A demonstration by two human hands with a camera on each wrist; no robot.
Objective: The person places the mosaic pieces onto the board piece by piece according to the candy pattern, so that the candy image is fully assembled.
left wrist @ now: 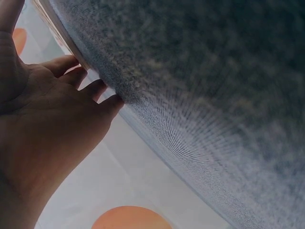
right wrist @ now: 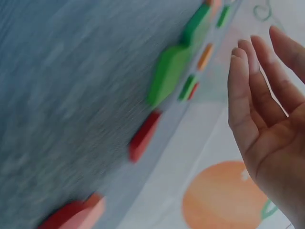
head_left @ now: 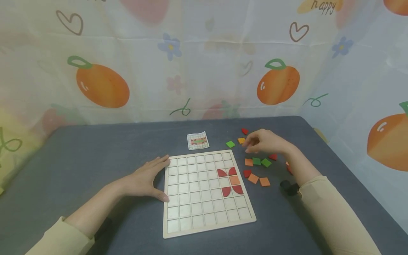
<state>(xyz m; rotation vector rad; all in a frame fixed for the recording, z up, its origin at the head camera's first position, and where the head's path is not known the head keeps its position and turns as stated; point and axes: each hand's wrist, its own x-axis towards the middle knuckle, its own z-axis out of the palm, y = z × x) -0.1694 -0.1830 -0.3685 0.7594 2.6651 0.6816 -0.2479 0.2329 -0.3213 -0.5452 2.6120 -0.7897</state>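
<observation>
A white gridded board (head_left: 197, 209) lies on the table, with several red quarter-round pieces (head_left: 226, 191) and one orange square (head_left: 234, 180) set in cells on its right side. Thumb and fingers spread, my left hand (head_left: 141, 180) rests along the board's left edge; the left wrist view shows its fingertips (left wrist: 114, 101) there. Over the loose tiles right of the board hovers my right hand (head_left: 266, 141), fingers loosely bent. Nothing shows in that hand (right wrist: 271, 105) in the right wrist view. Below it lie green tiles (head_left: 266, 162) and an orange tile (head_left: 249, 162).
Behind the board lies a small printed pattern card (head_left: 198, 141). A light green tile (head_left: 230, 144), a yellow-orange tile (head_left: 241, 140) and a red piece (head_left: 244, 131) lie farther back. More orange tiles (head_left: 264, 181) are at the right. A patterned curtain (head_left: 204, 71) hangs behind the table.
</observation>
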